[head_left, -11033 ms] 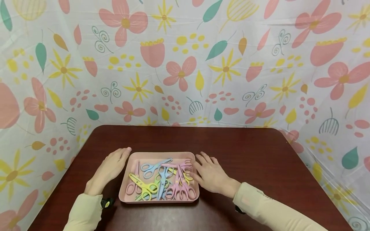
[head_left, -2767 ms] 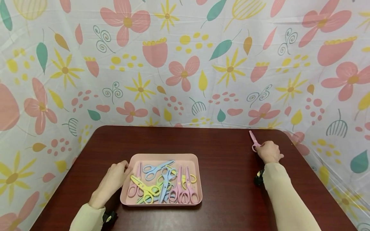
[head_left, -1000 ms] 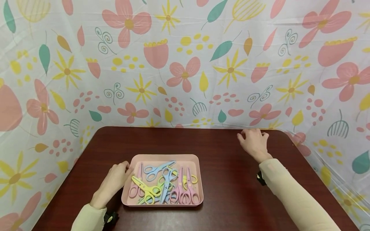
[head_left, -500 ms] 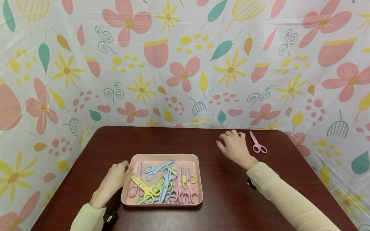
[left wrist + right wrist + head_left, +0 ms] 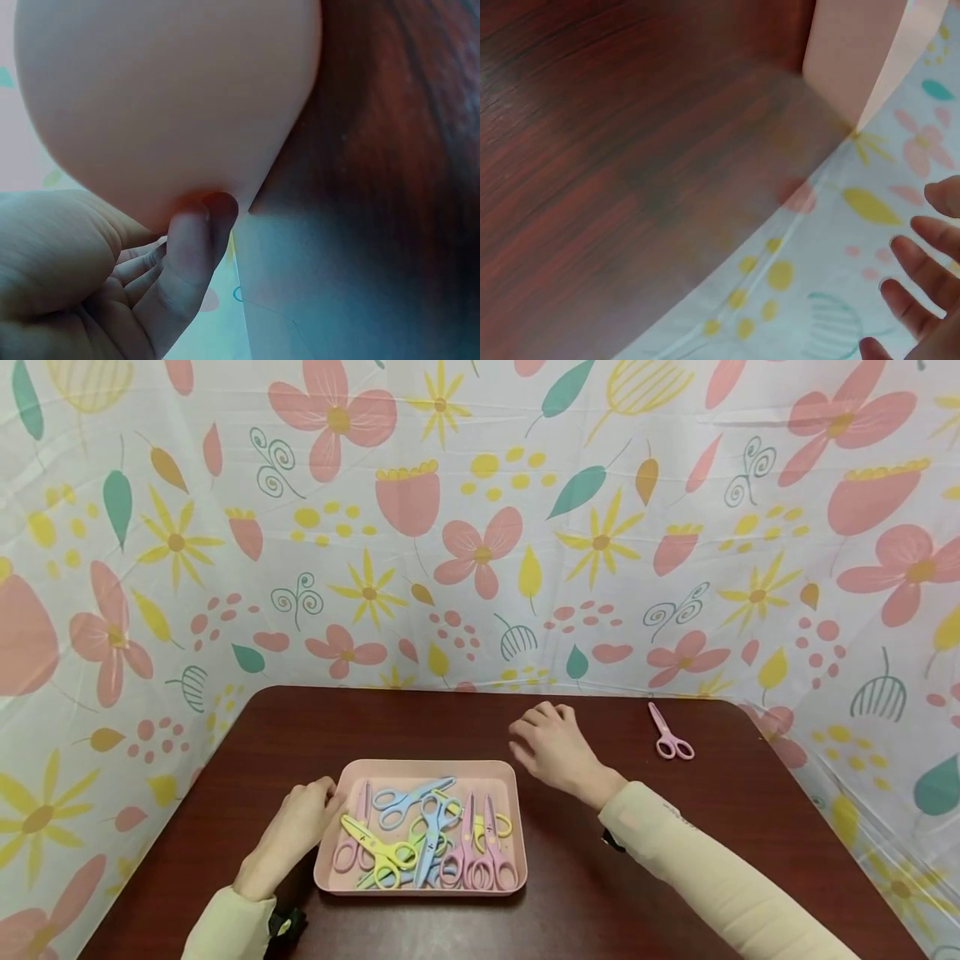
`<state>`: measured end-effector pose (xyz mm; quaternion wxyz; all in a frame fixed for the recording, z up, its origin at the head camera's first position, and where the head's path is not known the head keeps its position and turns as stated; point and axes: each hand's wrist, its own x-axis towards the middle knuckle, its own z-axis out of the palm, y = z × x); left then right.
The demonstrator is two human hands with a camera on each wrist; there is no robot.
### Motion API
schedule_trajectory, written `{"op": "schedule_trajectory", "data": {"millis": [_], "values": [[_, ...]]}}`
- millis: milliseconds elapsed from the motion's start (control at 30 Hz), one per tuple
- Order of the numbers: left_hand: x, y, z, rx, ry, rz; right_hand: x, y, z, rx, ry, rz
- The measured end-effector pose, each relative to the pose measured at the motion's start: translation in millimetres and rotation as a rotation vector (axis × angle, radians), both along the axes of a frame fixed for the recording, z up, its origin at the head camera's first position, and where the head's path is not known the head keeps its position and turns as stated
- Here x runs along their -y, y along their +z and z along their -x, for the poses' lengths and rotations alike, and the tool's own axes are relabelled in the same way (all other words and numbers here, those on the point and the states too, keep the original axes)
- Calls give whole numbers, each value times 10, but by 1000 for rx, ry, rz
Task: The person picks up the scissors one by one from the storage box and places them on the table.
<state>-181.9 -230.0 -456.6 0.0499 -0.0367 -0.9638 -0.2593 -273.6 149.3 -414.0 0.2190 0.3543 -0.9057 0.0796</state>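
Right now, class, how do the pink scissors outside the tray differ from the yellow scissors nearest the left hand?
The pink scissors lie on the table; the yellow scissors lie in the tray. The pink pair lies alone; the yellow pair overlaps others. The yellow blades slant further left than the pink ones. Both have closed blades and two loops.
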Motion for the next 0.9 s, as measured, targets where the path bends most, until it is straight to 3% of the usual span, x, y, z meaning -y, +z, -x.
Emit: {"op": "schedule_trajectory", "data": {"millis": [300, 467, 900], "values": [[-14, -7, 39, 2, -7, -2, 306, 0, -49, 81, 259, -137], [-36, -33, 70, 31, -2, -10, 457, -12, -49, 60, 358, -184], [5, -24, 20, 14, 17, 21, 861, 44, -197, 103, 457, -369]]}}
